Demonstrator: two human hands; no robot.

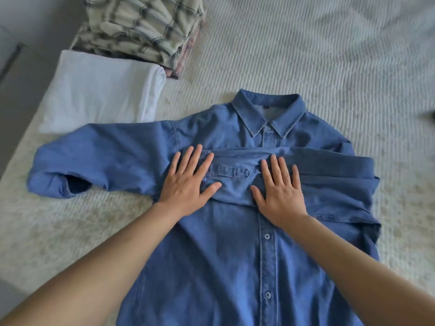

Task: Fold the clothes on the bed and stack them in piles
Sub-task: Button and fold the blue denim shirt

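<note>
A blue denim shirt (226,250) lies front up on the bed, collar pointing away from me and buttoned down the middle. Its right sleeve is folded across the chest, the cuff ending near the left side. The other sleeve stretches out flat to the left. My left hand (188,182) lies flat with spread fingers on the cuff end of the folded sleeve. My right hand (280,191) presses flat on the same sleeve a little further right. Neither hand grips any cloth.
A folded white garment (101,92) lies at the upper left, touching the shirt's outstretched sleeve. Behind it sits a pile of folded plaid clothes (143,29). The ribbed cream bedspread (317,67) spreads to the right. The bed's left edge runs beside the piles.
</note>
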